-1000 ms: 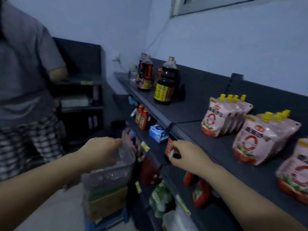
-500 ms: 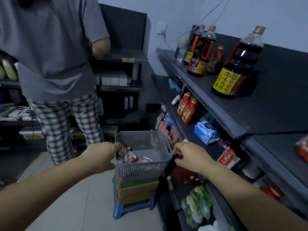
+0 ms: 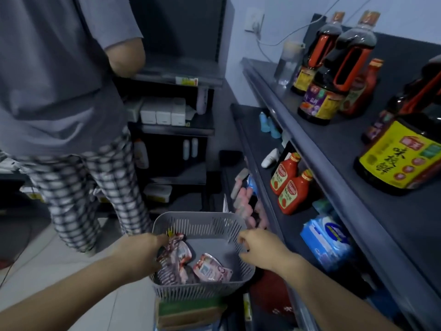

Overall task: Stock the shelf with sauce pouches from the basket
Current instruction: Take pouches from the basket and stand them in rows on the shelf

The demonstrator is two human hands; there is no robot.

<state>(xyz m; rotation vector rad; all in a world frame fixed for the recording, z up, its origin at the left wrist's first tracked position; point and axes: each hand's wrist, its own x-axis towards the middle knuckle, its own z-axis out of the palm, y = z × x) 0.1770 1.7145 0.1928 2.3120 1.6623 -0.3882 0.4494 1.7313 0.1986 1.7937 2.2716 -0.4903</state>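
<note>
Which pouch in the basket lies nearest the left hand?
The yellow-capped pouch against the basket's left wall, beside the left hand; the other pouch lies flat nearer the middle.

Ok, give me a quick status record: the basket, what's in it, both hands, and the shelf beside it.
basket: grey slotted basket, set on a box
contents: a few sauce pouches, heaped toward the left side
left hand: at the left rim, against the pouches; grip unclear
right hand: fingers curled on the right rim
shelf: to the right; ketchup bottles on the middle level, soy sauce bottles on top
other: a person stands beyond the basket, left
</note>
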